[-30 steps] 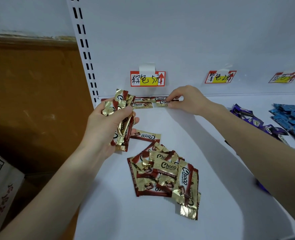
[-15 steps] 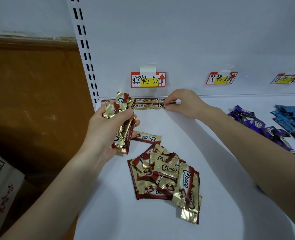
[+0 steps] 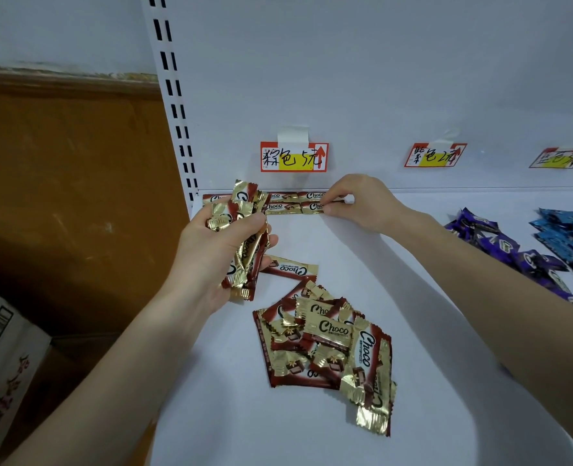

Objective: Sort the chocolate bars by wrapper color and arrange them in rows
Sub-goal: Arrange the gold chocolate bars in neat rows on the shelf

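We look down on a white shelf (image 3: 396,297) with a white back panel. The left hand (image 3: 207,253) is raised just above the shelf near its left edge, with fingers and thumb wrapped round a bundle of brown-and-gold chocolate bars (image 3: 246,227) that fan out above and below the fist.

The right hand (image 3: 362,203) reaches to the back of the shelf. Its fingers are curled and its thumb and forefinger pinch the right tip of the end bar (image 3: 312,207). That bar lies flat in two short rows of brown bars (image 3: 283,201), which run side by side along the back panel, directly under a red-and-yellow handwritten label (image 3: 293,157).

The two hands are well apart, each gripping its own wrappers.

Between the arms, nearer to us, a loose pile of brown-and-gold bars (image 3: 328,344) lies overlapping on the shelf, printed "Choco". A single bar (image 3: 290,268) lies alone between that pile and the left hand.

Further right on the shelf is a heap of purple bars (image 3: 513,250), below a second label (image 3: 434,155). Beyond it, at the right edge of view, is a heap of blue bars (image 3: 570,230), below a third label (image 3: 559,158).

A white slotted upright (image 3: 174,105) marks the left end of the shelf. Left of it we see a brown wall, and a cardboard box (image 3: 6,358) low in the corner.
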Demonstrator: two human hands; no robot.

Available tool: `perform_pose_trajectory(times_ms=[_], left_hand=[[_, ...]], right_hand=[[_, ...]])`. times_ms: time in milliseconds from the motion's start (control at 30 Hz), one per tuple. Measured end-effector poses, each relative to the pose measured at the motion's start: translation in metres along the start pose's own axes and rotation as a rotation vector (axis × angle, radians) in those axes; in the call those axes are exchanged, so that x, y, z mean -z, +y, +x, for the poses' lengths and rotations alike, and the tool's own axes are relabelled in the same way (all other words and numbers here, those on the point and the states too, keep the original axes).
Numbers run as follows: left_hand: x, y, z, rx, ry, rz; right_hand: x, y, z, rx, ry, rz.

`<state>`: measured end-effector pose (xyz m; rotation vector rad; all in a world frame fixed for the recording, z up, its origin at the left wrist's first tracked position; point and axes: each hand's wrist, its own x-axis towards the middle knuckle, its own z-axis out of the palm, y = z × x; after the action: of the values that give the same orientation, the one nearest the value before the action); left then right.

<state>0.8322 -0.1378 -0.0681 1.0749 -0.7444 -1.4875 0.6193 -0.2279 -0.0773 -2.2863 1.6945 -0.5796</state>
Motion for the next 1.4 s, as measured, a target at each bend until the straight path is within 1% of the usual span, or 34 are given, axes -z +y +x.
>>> perform_pose_trajectory(times_ms=[33, 100, 167, 200, 300, 433, 500, 633, 700, 767, 833, 900, 1000, 1100, 1167, 1233, 1300, 1400], left_hand=[[0.0, 0.001, 0.0, 0.0, -0.007, 0.004], [0.001, 0.002, -0.002, -0.007, -0.018, 0.013], [0.002, 0.004, -0.005, -0.023, -0.04, 0.027], [0.002, 0.005, -0.007, -0.028, -0.058, 0.036], [0.002, 0.008, -0.014, -0.04, -0.12, 0.059], [0.008, 0.013, -0.022, -0.071, -0.164, 0.081], [0.012, 0.013, -0.024, -0.081, -0.155, 0.08], [0.022, 0.011, -0.026, -0.082, -0.101, 0.052], [0.027, 0.011, -0.026, -0.095, -0.051, 0.025], [0.032, 0.011, -0.025, -0.108, -0.004, -0.02], [0.032, 0.012, -0.026, -0.116, -0.009, -0.037], [0.029, 0.013, -0.028, -0.113, -0.049, -0.019], [0.025, 0.012, -0.03, -0.11, -0.053, -0.003], [0.025, 0.011, -0.029, -0.122, 0.01, -0.039], [0.027, 0.012, -0.027, -0.112, 0.059, -0.102], [0.028, 0.012, -0.025, -0.097, 0.083, -0.164], [0.028, 0.013, -0.024, -0.079, 0.085, -0.174], [0.035, 0.011, -0.026, -0.058, 0.105, -0.168]], right_hand=[[0.002, -0.006, -0.003, -0.013, 0.019, 0.054], [0.007, -0.028, -0.01, -0.031, 0.047, 0.276], [0.012, -0.055, -0.019, -0.016, 0.027, 0.528], [0.013, -0.068, -0.022, -0.005, -0.001, 0.599], [0.013, -0.097, -0.029, 0.038, -0.053, 0.637], [0.01, -0.112, -0.032, 0.061, -0.017, 0.702], [0.01, -0.114, -0.033, 0.024, 0.026, 0.758], [0.016, -0.113, -0.033, -0.096, 0.085, 0.977], [0.019, -0.11, -0.033, -0.101, 0.078, 0.976], [0.02, -0.109, -0.034, -0.062, 0.015, 0.881], [0.019, -0.112, -0.036, 0.016, -0.081, 0.746], [0.016, -0.118, -0.036, 0.093, -0.135, 0.654], [0.008, -0.128, -0.035, 0.111, -0.105, 0.645], [0.003, -0.133, -0.035, 0.084, -0.001, 0.679], [0.002, -0.133, -0.038, 0.099, 0.047, 0.666], [-0.001, -0.132, -0.042, 0.115, 0.002, 0.649], [-0.006, -0.129, -0.043, 0.095, -0.066, 0.644], [-0.008, -0.121, -0.032, 0.04, -0.07, 0.649]])
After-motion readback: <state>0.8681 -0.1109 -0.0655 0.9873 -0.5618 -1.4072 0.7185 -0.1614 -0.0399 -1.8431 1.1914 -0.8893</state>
